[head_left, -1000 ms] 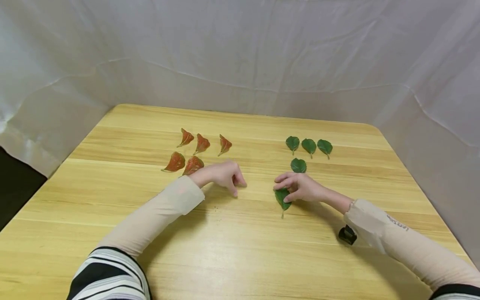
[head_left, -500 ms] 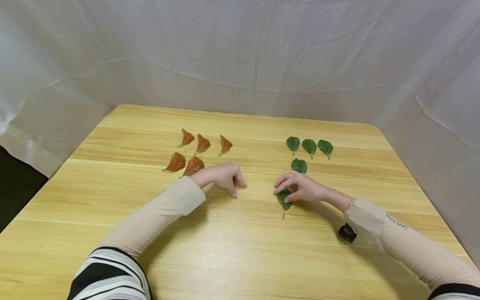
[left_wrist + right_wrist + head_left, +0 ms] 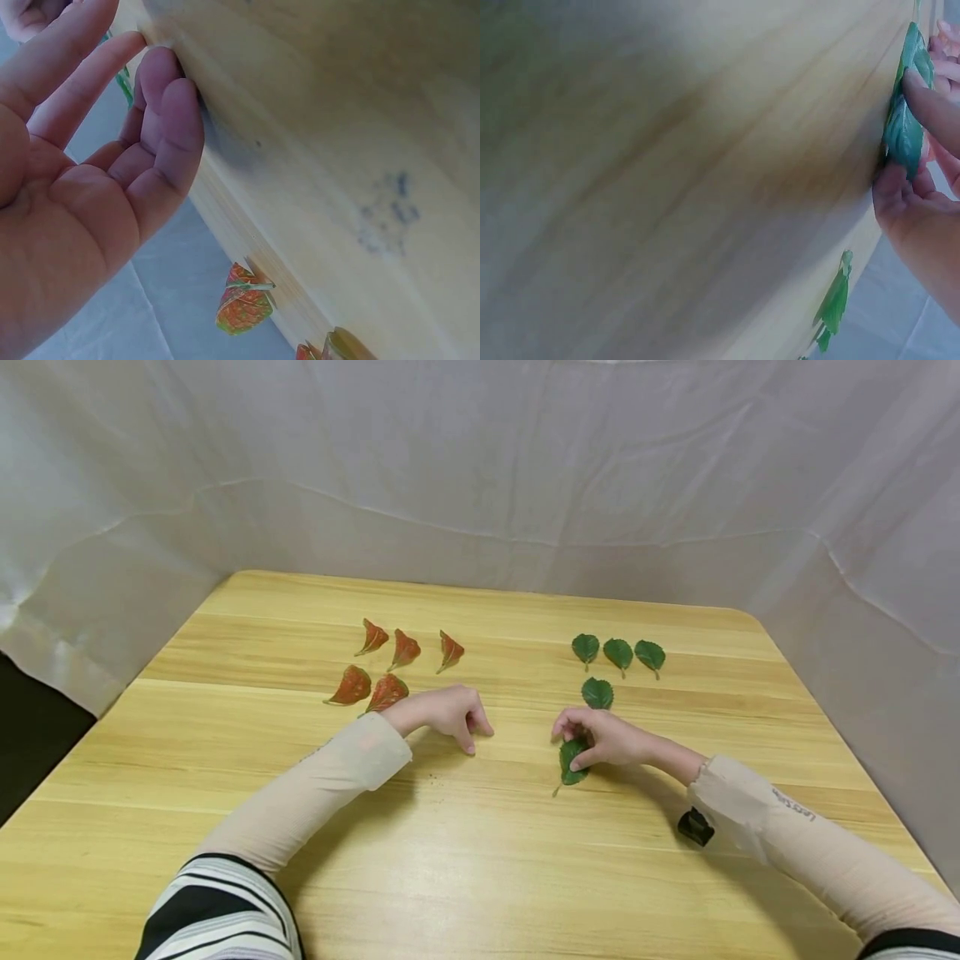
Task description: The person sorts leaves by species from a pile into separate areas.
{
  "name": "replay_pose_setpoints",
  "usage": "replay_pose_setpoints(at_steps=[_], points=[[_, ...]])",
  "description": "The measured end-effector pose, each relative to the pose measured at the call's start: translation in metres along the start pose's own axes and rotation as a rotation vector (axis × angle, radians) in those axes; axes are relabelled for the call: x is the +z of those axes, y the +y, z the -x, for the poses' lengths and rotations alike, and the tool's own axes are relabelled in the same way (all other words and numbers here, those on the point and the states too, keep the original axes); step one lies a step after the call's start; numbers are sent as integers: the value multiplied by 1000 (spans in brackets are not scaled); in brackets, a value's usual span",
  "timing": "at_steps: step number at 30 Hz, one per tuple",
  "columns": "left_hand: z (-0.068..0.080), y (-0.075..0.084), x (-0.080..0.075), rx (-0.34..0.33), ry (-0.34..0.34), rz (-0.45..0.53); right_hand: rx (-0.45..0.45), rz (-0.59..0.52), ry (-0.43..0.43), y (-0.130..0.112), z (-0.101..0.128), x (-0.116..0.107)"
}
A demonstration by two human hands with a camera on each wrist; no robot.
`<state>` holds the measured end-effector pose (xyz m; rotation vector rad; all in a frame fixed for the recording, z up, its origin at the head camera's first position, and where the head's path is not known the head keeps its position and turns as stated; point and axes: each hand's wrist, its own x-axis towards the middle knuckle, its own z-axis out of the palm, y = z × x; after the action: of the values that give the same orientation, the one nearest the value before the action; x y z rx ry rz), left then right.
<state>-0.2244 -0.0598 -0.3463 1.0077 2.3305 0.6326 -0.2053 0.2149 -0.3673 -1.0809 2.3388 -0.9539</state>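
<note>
In the head view, my right hand (image 3: pixel 613 739) pinches a serrated green leaf (image 3: pixel 572 775) close over the tabletop, its thumb lying across the leaf's face. The right wrist view shows this leaf (image 3: pixel 904 139) between thumb and curled fingers. Just beyond the hand lies another green leaf (image 3: pixel 597 692), with a row of green leaves (image 3: pixel 618 653) farther back. My left hand (image 3: pixel 452 710) rests on the table with fingers loosely bent, holding nothing. Beside its wrist is a red leaf (image 3: pixel 387 692), partly hidden by the sleeve. More red leaves (image 3: pixel 406 648) lie behind it.
The wood-grain table (image 3: pixel 450 860) has rounded far corners. A pale curtain (image 3: pixel 480 468) hangs round its back and sides. Under the right sleeve cuff sits a small black device (image 3: pixel 695 827). Dark specks (image 3: pixel 390 214) dot the wood near my left hand.
The pinched green leaf has turned in my right hand, its stem swinging leftward. The right fingers have curled in more. My left hand and the other leaves stay put.
</note>
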Motion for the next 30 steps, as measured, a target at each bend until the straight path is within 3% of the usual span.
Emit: replay_pose_setpoints(at_steps=[9, 16, 24, 30], points=[[0, -1, 0, -4, -7, -1, -32, -52, -52, -1, 2, -5], [-1, -1, -1, -11, -20, 19, 49, -178, -56, -7, 6, -8], [-2, -2, -2, -19, -27, 24, -66, -240, -15, -2, 8, -18], [-2, -2, -2, -6, -22, 31, -64, -226, 91, -1, 8, -22]])
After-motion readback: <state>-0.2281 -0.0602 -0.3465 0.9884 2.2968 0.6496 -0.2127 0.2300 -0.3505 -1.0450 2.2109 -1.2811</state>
